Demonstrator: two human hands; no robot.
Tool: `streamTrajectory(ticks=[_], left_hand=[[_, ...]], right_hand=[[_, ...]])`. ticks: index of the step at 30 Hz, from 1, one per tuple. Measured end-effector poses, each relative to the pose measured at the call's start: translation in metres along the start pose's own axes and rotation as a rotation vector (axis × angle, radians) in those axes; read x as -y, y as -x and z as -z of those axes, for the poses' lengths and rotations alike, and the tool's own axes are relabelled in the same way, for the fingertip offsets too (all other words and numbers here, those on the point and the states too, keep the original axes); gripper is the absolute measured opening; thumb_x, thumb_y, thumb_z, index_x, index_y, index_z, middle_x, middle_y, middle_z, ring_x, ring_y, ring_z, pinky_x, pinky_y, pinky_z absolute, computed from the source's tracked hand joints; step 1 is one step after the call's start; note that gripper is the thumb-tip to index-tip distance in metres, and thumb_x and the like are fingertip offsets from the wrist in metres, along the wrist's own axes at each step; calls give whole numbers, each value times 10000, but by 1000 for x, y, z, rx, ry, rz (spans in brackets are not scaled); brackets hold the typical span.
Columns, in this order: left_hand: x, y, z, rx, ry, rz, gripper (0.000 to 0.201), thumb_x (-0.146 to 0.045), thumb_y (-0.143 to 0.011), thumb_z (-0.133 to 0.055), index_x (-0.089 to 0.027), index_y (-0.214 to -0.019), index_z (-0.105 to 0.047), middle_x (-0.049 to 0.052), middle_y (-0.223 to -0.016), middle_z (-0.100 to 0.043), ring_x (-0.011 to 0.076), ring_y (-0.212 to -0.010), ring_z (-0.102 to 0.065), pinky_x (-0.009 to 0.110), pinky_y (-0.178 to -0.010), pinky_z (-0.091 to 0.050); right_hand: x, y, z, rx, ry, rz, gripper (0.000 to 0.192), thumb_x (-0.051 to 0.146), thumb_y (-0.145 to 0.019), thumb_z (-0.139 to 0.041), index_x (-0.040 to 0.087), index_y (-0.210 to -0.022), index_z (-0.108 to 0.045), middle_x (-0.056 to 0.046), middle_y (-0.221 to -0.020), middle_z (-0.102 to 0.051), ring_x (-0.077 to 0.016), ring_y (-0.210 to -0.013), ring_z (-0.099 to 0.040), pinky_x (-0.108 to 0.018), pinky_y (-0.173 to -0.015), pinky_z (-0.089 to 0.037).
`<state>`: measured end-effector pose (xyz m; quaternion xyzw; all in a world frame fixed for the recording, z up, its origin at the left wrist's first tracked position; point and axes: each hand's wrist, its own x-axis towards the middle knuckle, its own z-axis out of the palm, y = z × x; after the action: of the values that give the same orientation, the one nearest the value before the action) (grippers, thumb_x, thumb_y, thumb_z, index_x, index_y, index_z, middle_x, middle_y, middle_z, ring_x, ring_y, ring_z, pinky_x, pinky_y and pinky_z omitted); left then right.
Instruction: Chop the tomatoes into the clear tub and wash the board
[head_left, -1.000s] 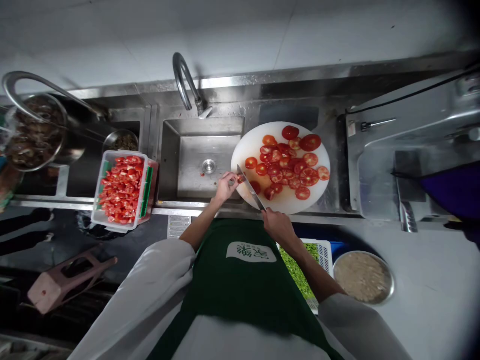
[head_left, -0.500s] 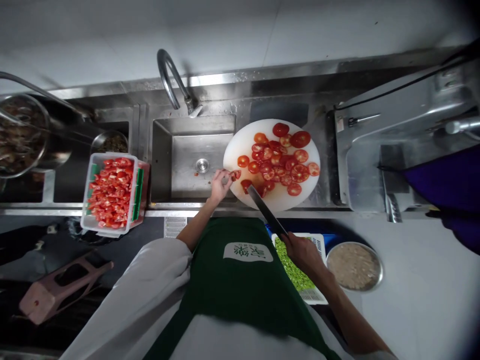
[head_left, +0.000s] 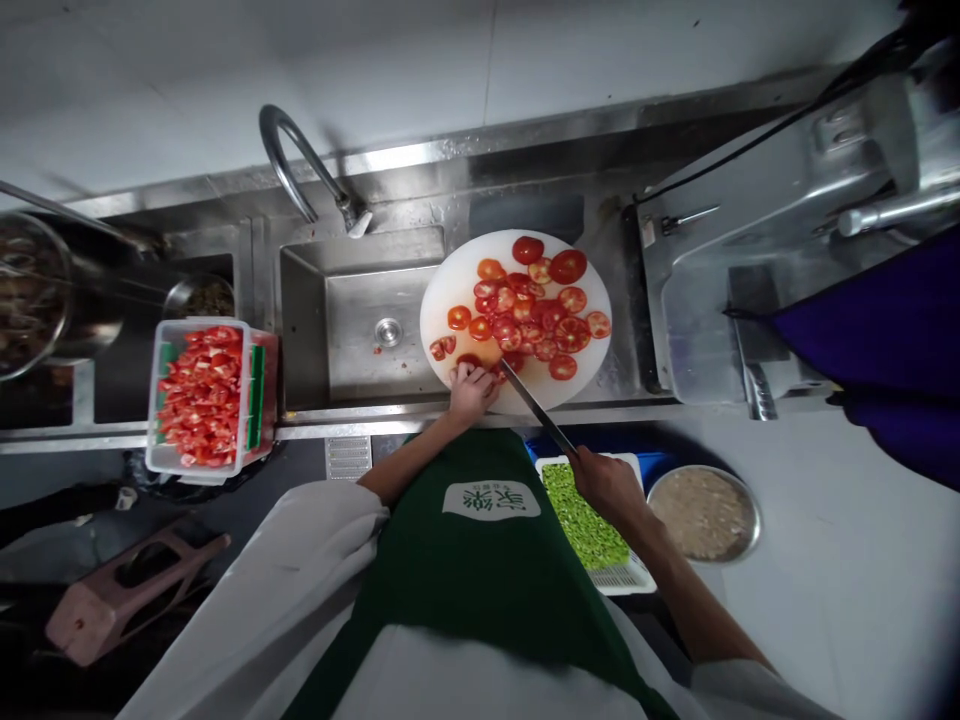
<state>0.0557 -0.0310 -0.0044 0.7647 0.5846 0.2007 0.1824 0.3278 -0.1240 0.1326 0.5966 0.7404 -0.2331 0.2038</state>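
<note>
My left hand (head_left: 472, 394) has its fingers curled over a piece of tomato (head_left: 469, 360) near the front edge of the round white cutting board (head_left: 441, 290). In my right hand (head_left: 607, 487) is the handle of a kitchen knife (head_left: 537, 409), its tip beside the left fingers at the tomato. Cut tomato slices (head_left: 572, 334) and halves are heaped across the middle and right of the board. Two small tomato pieces (head_left: 443, 347) lie apart at its left edge. My left fingers partly hide the tomato under them.
Left of the board is a steel sink (head_left: 360, 340) with a curved faucet (head_left: 304, 160). A clear plastic box (head_left: 156, 400) of chopped tomato stands farther left. Below the counter are a white basket (head_left: 643, 577) of chopped greens and a round metal bowl (head_left: 756, 515). Another knife (head_left: 759, 390) lies at right.
My left hand has let go of small tomato pieces at the board's left edge and moved right onto another tomato piece. The knife stays in my right hand. The view has shifted slightly.
</note>
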Motion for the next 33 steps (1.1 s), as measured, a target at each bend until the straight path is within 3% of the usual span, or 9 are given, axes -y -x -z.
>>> streamTrajectory(ticks=[7, 15, 19, 23, 27, 30, 33], left_hand=[[-4, 3, -2, 13, 25, 59, 171, -359, -1035, -678, -236, -991, -790, 99, -1021, -743, 308, -1114, -530, 494, -961, -349], [5, 7, -9, -24, 124, 6, 176, -338, -1020, -677, -225, -901, -740, 88, -934, -712, 310, -1073, -554, 523, -1002, -357], [21, 5, 6, -153, 132, 1, 185, -354, -1045, -628, -239, -965, -749, 98, -1090, -728, 320, -1105, -582, 556, -1046, -378], [55, -10, 35, -309, 175, 103, 344, -441, -1024, -641, -222, -1277, -719, 159, -1387, -638, 349, -1325, -552, 545, -1136, -421], [70, -26, 41, -130, 196, -46, 538, -516, -987, -673, -201, -1423, -670, 165, -1482, -594, 336, -1385, -525, 509, -1197, -435], [56, -33, 27, 26, 129, -179, 640, -604, -902, -776, -256, -1434, -704, 155, -1499, -596, 394, -1367, -502, 587, -1211, -386], [39, -39, 9, 116, 50, -221, 706, -642, -793, -881, -349, -1418, -732, 140, -1535, -573, 468, -1382, -458, 690, -1202, -310]], right_hand=[[0, -3, 1, 16, 34, 20, 368, 311, -1120, -404, 146, -983, -703, -112, -774, -758, -219, -668, -726, -313, -577, -211], [26, -39, -2, 126, -14, 4, 336, 265, -1129, -374, 140, -1091, -683, -138, -876, -790, -244, -802, -775, -295, -622, -345], [12, -22, -9, 142, -28, -12, 340, 273, -1124, -371, 152, -1066, -684, -137, -863, -789, -252, -766, -766, -301, -619, -348], [-17, 10, -25, 43, -136, -25, 341, 325, -1086, -418, 166, -981, -701, -125, -787, -765, -230, -677, -721, -292, -616, -355], [-33, 19, -45, -79, -539, -121, 523, 584, -1029, -411, 208, -743, -636, -98, -608, -683, -219, -559, -642, -309, -587, -390], [-29, 13, -58, -24, -888, -238, 658, 806, -928, -447, 252, -583, -526, -57, -467, -577, -191, -455, -563, -307, -529, -412], [-16, 10, -73, -2, -1138, -301, 725, 920, -827, -522, 254, -540, -506, -34, -420, -530, -170, -395, -517, -297, -468, -412]])
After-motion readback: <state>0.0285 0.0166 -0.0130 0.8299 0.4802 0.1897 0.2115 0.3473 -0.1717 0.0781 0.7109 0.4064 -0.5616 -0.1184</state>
